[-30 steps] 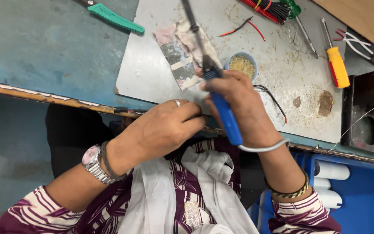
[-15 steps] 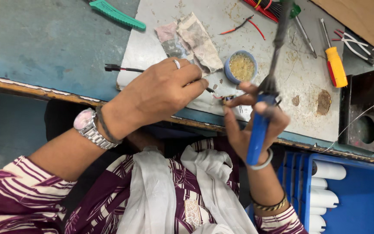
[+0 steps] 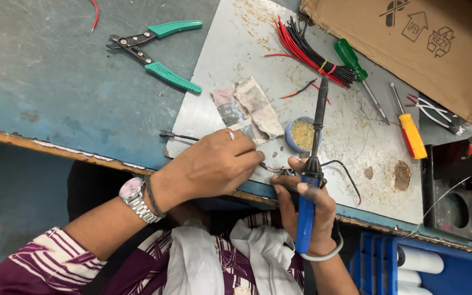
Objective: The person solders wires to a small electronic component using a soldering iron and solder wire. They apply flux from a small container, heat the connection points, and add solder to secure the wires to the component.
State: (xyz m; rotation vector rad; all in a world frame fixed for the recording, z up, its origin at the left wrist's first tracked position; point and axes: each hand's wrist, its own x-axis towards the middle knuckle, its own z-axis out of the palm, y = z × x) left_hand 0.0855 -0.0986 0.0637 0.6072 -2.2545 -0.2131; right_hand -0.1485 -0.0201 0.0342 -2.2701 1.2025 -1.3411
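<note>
We see left hand (image 3: 214,166) pinching thin wire (image 3: 178,136) at metal sheet's (image 3: 219,43) near edge | right hand (image 3: 304,210) fisted round soldering iron (image 3: 310,180), long axis pointing away, tip over flux tin (image 3: 303,134) | joint probably between both hands.

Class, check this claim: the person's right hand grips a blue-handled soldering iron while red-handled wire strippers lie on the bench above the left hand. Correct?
Not quite. The head view shows the wire strippers have green handles, not red. The rest holds: the right hand grips the blue-handled soldering iron, above the left hand.
</note>
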